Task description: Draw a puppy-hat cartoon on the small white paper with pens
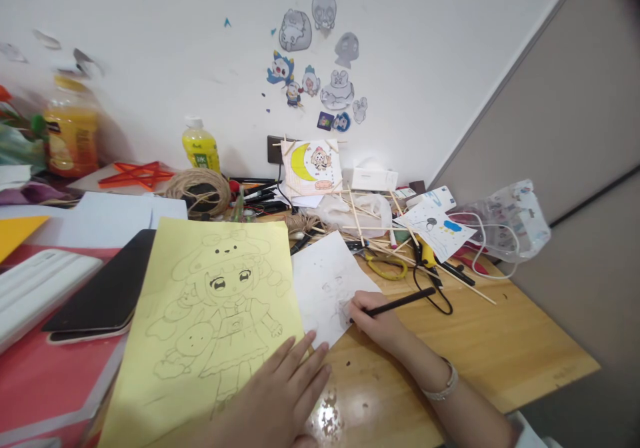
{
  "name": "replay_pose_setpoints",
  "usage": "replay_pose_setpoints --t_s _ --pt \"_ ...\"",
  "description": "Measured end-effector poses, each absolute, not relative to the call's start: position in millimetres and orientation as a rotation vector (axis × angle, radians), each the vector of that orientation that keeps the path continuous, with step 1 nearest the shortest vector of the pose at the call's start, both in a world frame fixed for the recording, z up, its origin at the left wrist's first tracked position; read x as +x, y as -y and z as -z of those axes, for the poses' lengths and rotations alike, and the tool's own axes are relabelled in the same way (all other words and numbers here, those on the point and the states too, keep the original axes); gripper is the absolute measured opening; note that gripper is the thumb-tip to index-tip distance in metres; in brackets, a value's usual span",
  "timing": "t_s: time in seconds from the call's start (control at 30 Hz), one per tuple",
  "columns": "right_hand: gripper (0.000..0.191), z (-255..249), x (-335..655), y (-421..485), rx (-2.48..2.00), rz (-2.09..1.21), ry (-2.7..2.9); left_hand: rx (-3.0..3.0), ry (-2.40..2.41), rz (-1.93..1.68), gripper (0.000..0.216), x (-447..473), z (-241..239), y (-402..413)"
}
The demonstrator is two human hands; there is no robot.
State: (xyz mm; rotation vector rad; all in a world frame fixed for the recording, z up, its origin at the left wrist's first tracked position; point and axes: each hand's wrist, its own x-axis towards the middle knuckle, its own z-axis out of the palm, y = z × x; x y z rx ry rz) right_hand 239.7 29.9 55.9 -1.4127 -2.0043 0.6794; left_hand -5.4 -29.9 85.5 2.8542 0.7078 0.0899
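Observation:
My left hand [280,395] lies flat, fingers spread, on the lower right corner of a yellow sheet [210,328] that bears a pencil drawing of a cartoon girl. My right hand [373,318] is closed round a black pencil [400,301]. The pencil tip touches a small white sheet [325,281] with a faint sketch, just right of the yellow one. A bracelet sits on my right wrist. Both sheets rest on the wooden desk [500,348].
A black tablet [107,288] and white keyboard [40,281] lie at left. Behind are a twine coil [197,191], two yellow bottles, pens, thin wooden sticks, yellow scissors [387,265], a black cable, a clear plastic bag [510,218] and a small paper lantern [313,167].

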Motion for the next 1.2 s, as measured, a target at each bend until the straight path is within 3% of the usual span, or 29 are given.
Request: replay_pose_setpoints --t_s 0.23,1.2 --pt "0.030 -57 238 -28 -1.404 -0.787 2.032 2.837 -0.719 -0.096 0.066 -5 -86 30" --pt "0.032 -54 240 -33 -1.451 -0.604 2.049 2.821 -0.745 -0.016 0.061 -1 -97 31"
